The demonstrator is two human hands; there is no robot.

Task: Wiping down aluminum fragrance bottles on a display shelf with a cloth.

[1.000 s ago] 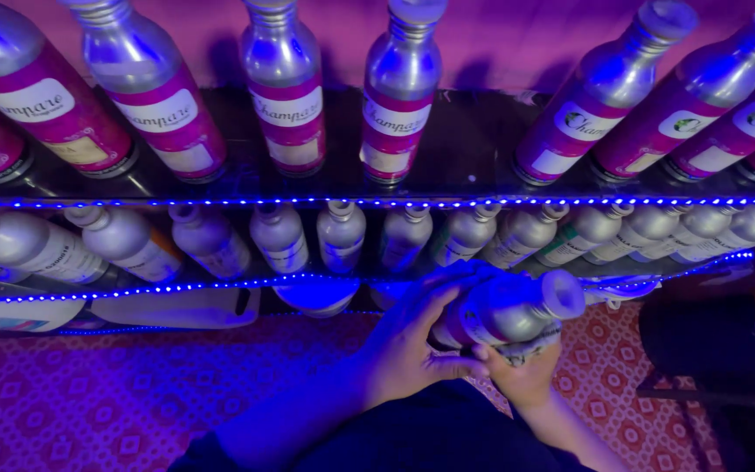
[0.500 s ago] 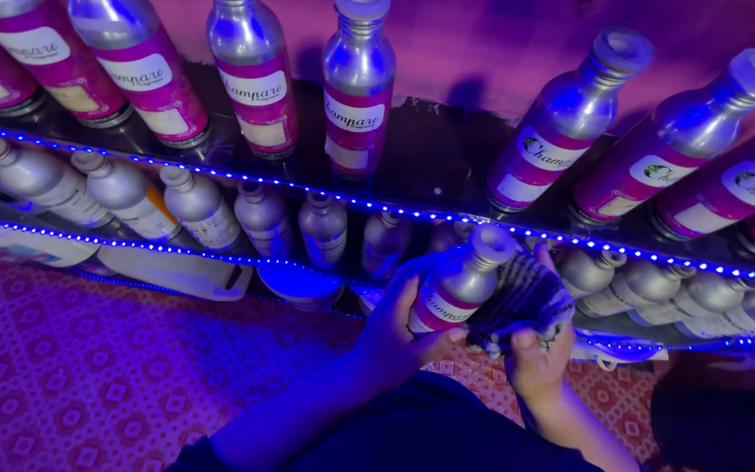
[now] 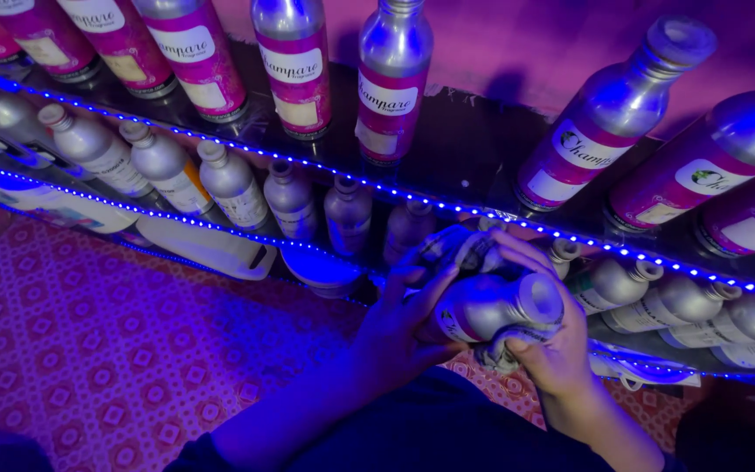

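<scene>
Since half a second ago the bottle (image 3: 491, 306) has dropped lower and tipped flatter, capped end now pointing right; the dark cloth (image 3: 504, 350) that stuck out past the right hand (image 3: 552, 350) is now mostly bunched under the bottle

Left hand (image 3: 404, 328): fingers wrapped round the base end of the bottle, thumb up over its shoulder. Closed grip

Right hand: cupped under the neck end, fingers curled over the top, cloth pressed between palm and bottle. Also closed, on both bottle and cloth

Bottle sits in front of the lower shelf (image 3: 701, 363), just off the row of small silver bottles (image 3: 229, 183), above the person's lap. Not touching the shelf as far as I can tell

Handling, my read:
- metal body, silver, stiff, won't crush or shatter, could dent if dropped
- small, looks light, though fill level can't be seen
- smooth finish, likely slippery on bare skin; the cloth adds grip
- label band round the middle is the less slick zone, best place to hold
- neck and cap are narrow, fine for steadying, poor for carrying weight

Around it: big bottles (image 3: 391, 79) with pink labels lean on the upper shelf, blue light strips (image 3: 570, 236) run along both shelf edges, a white tray (image 3: 203, 249) lies under the lower row, a red patterned mat (image 3: 115, 350) covers the floor
</scene>
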